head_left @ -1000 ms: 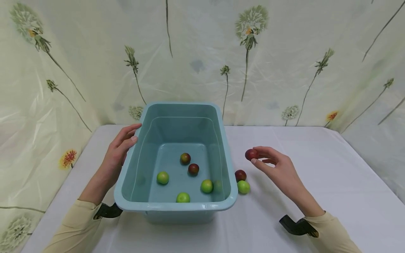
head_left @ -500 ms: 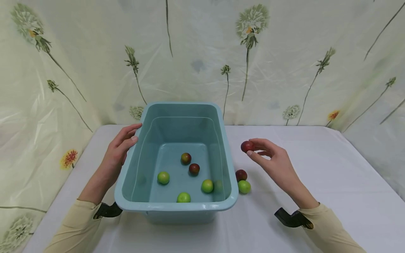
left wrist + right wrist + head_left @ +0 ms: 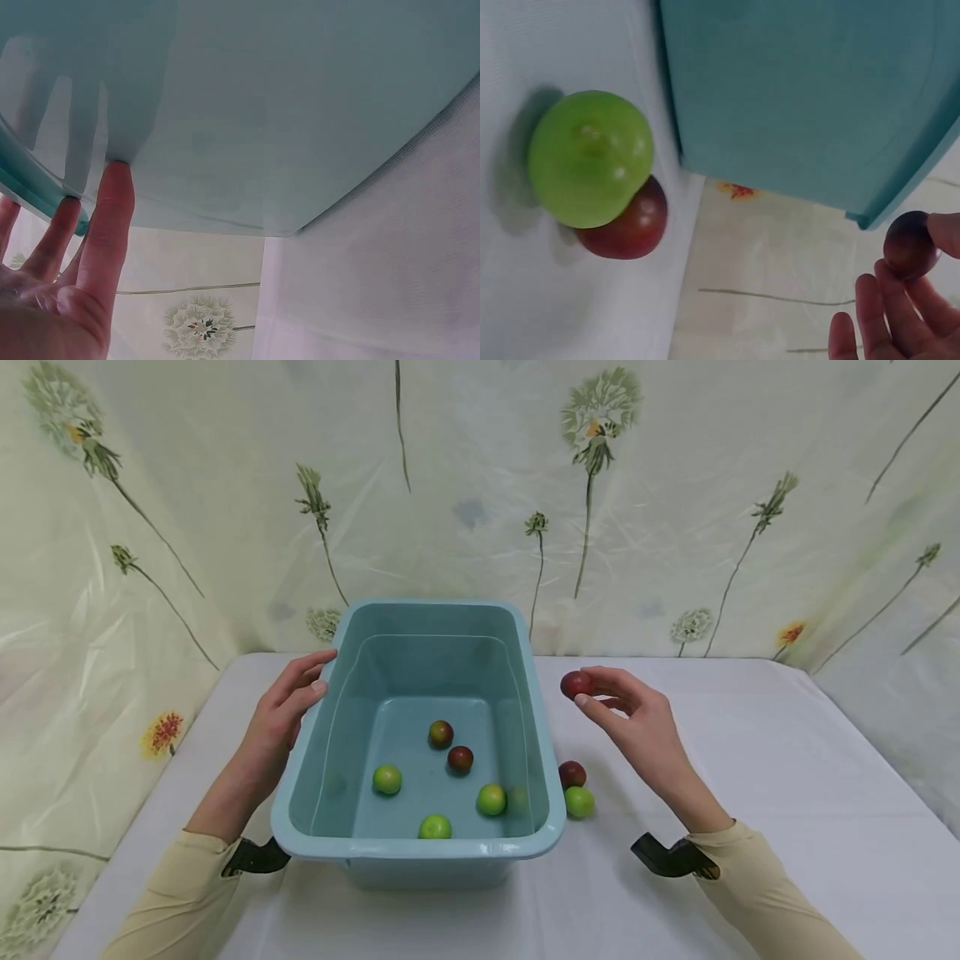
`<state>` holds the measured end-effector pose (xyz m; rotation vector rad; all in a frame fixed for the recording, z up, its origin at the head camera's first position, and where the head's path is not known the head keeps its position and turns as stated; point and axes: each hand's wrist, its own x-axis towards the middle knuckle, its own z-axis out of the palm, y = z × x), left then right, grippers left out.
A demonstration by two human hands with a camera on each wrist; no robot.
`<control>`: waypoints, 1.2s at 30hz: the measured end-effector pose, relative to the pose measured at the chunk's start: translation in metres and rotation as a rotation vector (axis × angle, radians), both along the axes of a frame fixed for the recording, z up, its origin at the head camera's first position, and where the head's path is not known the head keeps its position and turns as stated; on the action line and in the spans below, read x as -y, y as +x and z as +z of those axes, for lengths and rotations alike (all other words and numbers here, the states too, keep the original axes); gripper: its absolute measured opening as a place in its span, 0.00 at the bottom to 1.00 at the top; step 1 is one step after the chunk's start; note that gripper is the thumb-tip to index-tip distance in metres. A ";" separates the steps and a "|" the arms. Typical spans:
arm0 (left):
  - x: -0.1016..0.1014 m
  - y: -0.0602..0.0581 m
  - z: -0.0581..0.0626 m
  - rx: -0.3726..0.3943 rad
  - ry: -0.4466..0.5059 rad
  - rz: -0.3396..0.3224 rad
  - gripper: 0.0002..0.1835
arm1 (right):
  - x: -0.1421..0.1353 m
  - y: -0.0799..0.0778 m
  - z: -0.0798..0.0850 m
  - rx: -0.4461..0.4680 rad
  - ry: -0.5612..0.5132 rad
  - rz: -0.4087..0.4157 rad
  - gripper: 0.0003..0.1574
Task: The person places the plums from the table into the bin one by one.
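Note:
My right hand pinches a dark red plum between thumb and fingers, raised to the right of the blue plastic tub. In the right wrist view that plum sits at the fingertips, apart from the tub's rim. My left hand touches the tub's left side, its fingers lying fairly straight against the outer wall. Inside the tub are green fruits and two reddish plums. On the cloth beside the tub, a green fruit partly covers another dark red plum.
The tub stands on a table with a white cloth. Behind the table hangs a flower-print sheet. A black strap is on the right wrist and another on the left.
My right hand has moved up and slightly left with the plum, away from the two fruits on the cloth. The left hand and the tub have stayed in place.

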<state>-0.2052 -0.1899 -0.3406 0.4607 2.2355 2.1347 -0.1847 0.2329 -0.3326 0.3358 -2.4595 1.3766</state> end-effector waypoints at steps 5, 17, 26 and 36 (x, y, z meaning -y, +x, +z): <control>0.000 0.000 0.000 -0.005 0.002 0.000 0.23 | 0.005 -0.005 0.006 -0.062 -0.027 0.017 0.24; 0.000 -0.001 -0.001 0.004 0.012 -0.005 0.23 | 0.024 -0.010 0.023 -0.141 -0.103 0.100 0.24; 0.000 -0.002 -0.002 -0.002 0.016 -0.005 0.23 | 0.045 -0.013 0.036 -0.158 -0.101 0.165 0.24; 0.000 0.000 -0.001 0.004 0.007 -0.006 0.24 | 0.073 -0.008 0.056 -0.155 -0.018 0.240 0.22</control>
